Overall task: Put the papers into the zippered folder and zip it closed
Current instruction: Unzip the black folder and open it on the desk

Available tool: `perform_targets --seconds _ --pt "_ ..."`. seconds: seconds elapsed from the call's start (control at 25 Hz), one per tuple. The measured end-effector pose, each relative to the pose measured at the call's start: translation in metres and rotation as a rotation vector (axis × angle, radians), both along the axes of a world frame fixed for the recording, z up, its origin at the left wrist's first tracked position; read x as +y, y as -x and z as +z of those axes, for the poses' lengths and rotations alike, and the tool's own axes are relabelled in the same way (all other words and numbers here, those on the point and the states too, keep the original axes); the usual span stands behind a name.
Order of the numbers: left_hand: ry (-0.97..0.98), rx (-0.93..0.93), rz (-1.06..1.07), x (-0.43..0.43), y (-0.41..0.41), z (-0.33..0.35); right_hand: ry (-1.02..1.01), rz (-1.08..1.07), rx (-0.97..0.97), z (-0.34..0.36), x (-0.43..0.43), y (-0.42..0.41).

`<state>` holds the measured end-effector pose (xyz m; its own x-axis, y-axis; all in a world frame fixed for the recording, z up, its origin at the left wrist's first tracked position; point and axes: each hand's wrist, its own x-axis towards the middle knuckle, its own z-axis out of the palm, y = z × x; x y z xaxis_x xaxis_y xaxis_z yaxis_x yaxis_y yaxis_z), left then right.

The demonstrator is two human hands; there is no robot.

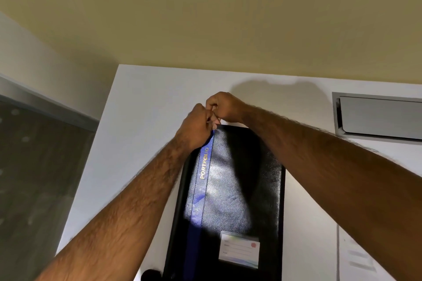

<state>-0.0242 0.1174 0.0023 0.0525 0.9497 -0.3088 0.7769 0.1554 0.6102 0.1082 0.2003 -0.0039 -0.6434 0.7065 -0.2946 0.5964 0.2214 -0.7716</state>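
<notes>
The black folder [233,189] lay closed and flat on the white table [141,102], while the left hand [196,128] and right hand [222,106] met curled at its far corner, apparently pinching the zipper end, itself hidden.

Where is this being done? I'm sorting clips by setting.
Probably an office or meeting room: a white desk with a flush metal cable hatch set into it, a black zippered portfolio lying closed on top, and grey flooring beside it.
</notes>
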Motion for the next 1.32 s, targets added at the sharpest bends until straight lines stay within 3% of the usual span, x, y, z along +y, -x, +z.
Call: perform_targets --seconds 0.32,0.84,1.16,1.32 --pt "-0.024 -0.016 -0.019 0.005 0.007 0.009 0.320 -0.025 -0.008 0.001 -0.002 0.002" --pt "-0.040 -0.026 0.097 -0.002 0.023 0.004 0.159 0.142 -0.074 -0.001 0.008 -0.025" --pt "0.023 -0.045 0.071 0.002 0.029 0.004 0.024 -0.103 -0.144 -0.001 -0.013 -0.122" --pt "0.042 -0.053 0.083 0.003 0.030 0.004 -0.016 -0.325 -0.126 -0.013 -0.046 -0.160"
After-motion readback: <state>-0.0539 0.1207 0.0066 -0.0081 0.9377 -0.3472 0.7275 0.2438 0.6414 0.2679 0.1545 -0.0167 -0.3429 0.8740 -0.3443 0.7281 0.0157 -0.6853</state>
